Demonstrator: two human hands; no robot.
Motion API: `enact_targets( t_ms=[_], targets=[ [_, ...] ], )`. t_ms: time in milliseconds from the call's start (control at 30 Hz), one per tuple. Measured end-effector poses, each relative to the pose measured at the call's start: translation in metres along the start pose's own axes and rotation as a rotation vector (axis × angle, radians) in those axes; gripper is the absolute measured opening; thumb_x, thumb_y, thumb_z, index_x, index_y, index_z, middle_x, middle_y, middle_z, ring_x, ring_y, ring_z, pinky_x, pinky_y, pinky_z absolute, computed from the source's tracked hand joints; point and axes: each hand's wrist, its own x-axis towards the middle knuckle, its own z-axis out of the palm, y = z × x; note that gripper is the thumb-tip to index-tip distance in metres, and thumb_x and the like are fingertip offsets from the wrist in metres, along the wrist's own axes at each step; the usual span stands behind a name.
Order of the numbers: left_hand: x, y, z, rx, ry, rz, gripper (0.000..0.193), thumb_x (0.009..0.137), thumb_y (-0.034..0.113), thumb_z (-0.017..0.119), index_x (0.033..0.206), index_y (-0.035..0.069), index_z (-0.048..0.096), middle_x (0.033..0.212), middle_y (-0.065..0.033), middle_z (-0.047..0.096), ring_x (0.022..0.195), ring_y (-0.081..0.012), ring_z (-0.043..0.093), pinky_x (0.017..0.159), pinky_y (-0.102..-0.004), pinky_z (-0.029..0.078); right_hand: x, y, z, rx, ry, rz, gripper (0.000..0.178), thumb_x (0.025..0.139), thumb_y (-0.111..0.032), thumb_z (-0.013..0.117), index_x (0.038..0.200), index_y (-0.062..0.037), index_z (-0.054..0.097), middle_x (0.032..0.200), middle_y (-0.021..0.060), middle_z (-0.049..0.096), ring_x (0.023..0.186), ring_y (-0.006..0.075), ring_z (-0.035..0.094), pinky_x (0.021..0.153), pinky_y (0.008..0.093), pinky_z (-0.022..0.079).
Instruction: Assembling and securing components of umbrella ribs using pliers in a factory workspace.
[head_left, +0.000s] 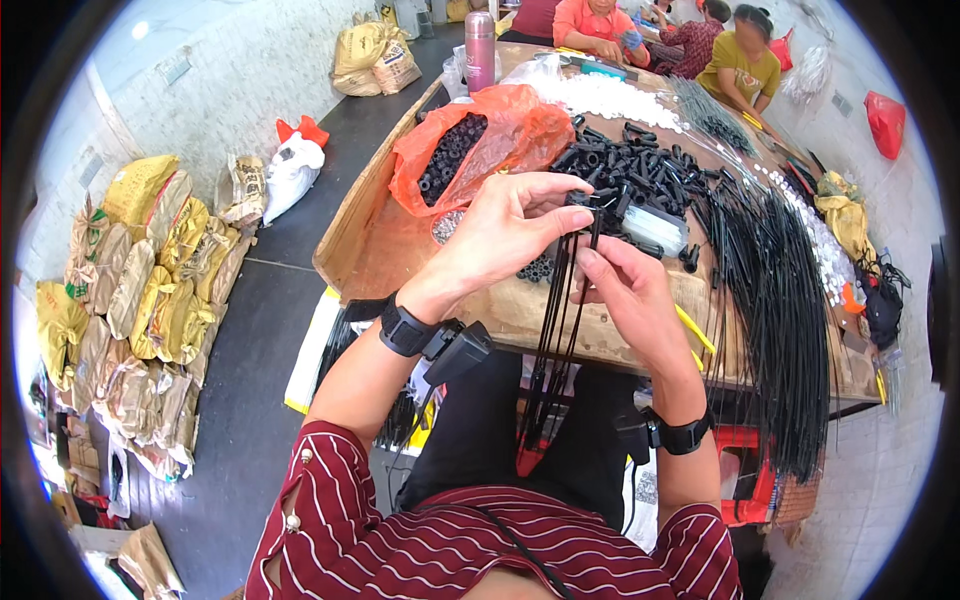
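Observation:
Over the table's near edge, my left hand pinches a small black plastic piece between thumb and fingers. Several thin black rods hang from it toward my lap, and a red tip shows at their lower end. Just to the right, my right hand is closed, thumb and fingertips against the rods; exactly what it grips there is partly hidden. Beyond both hands spreads a pile of black plastic tubular parts. A clear plastic box lies at its near side.
An orange bag of black rings sits left on the wooden table. Long black rods drape over the right edge, near yellow-handled pliers. White pieces lie farther back, by a pink flask. Co-workers sit opposite; sacks stand left.

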Motion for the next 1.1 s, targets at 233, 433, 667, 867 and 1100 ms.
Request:
enact_targets(
  t_ms=[233,433,667,867,1100],
  targets=[
    [0.0,-0.001,-0.001,-0.114,-0.075,0.006,0.029,0.086,0.009,0.066,0.114,0.002,0.063,0.096,-0.0002,0.066,0.088,-0.0056,0.059,0.082,-0.0223,0.048,0.0,0.0,-0.009,0.178,-0.066,0.091,0.012,0.088,-0.015,0.066,0.09,-0.0046,0.06,0.079,-0.002,0.061,0.07,0.0044,0.057,0.062,0.0227,0.052],
    [-0.004,0.0,0.004,-0.172,-0.049,-0.01,0.028,0.089,0.008,0.062,0.116,0.001,0.062,0.096,-0.0032,0.066,0.09,-0.0078,0.06,0.084,-0.0247,0.048,0.003,0.001,-0.007,0.15,-0.041,0.074,0.014,0.086,-0.016,0.068,0.087,-0.0049,0.059,0.077,-0.0015,0.061,0.069,0.0045,0.058,0.06,0.0222,0.052],
    [-0.004,-0.004,0.018,-0.11,-0.008,0.076,0.028,0.092,0.006,0.056,0.119,-0.003,0.053,0.098,-0.0081,0.065,0.091,-0.0107,0.061,0.081,-0.0259,0.051,0.004,0.003,0.002,0.097,0.056,0.066,0.018,0.085,-0.018,0.07,0.081,-0.0035,0.06,0.076,-0.0003,0.061,0.066,0.0054,0.058,0.057,0.0225,0.051],
    [-0.003,-0.011,0.022,-0.145,0.086,0.063,0.025,0.092,0.005,0.056,0.115,-0.003,0.053,0.095,-0.0078,0.064,0.09,-0.0101,0.06,0.077,-0.025,0.051,0.007,0.003,0.009,0.074,0.081,0.092,0.024,0.084,-0.022,0.072,0.077,-0.0021,0.059,0.073,0.0012,0.061,0.063,0.0057,0.057,0.056,0.0223,0.051],
    [-0.005,-0.018,0.012,-0.428,0.047,0.083,0.025,0.094,0.012,0.054,0.117,0.002,0.051,0.107,-0.0082,0.06,0.092,-0.0165,0.063,0.083,-0.0302,0.052,0.004,0.013,0.011,-0.093,0.17,0.016,0.023,0.083,-0.02,0.072,0.076,-0.002,0.06,0.069,0.0002,0.061,0.061,0.0047,0.054,0.056,0.0213,0.048]
  ],
)
